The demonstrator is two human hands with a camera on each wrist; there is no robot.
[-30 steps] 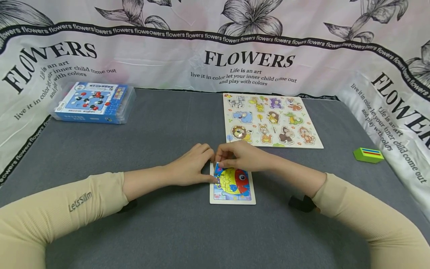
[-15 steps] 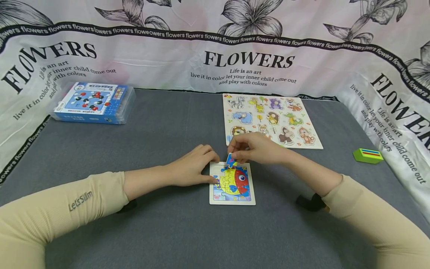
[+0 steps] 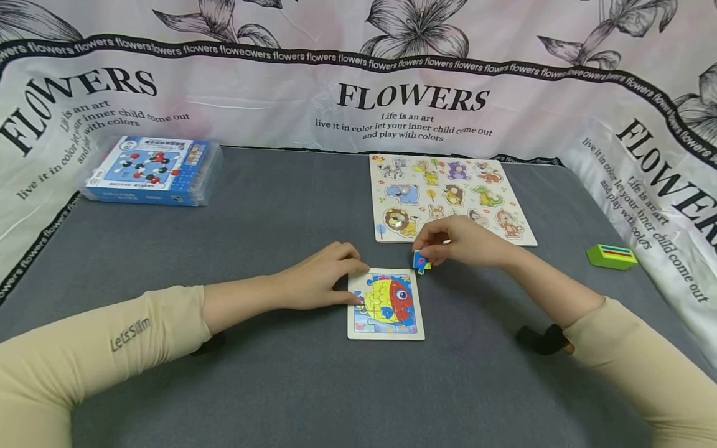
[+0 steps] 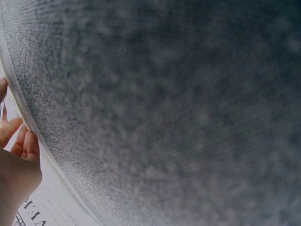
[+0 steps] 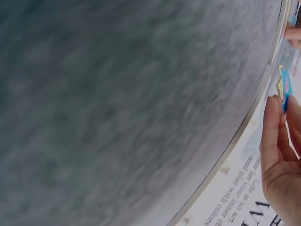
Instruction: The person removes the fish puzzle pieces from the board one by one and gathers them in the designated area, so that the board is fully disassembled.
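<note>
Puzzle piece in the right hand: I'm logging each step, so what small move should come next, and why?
Probably set the puzzle piece down on the grey table beside the fish puzzle: the right hand pinches it just off the board, while the left hand steadies it.

Right hand with a puzzle piece over grey cloth

The right hand point(image 5: 282, 155) fills the lower right corner, its fingers point(image 5: 270, 132) reaching upward and pinching a small blue and yellow puzzle piece point(image 5: 284, 85) at their tips. Blurred grey cloth point(image 5: 122, 103) takes up most of the frame. Along its curved edge runs a pale backdrop point(image 5: 235, 188) with dark printed lettering. Another fingertip point(image 5: 292, 33) shows at the top right edge.
</note>
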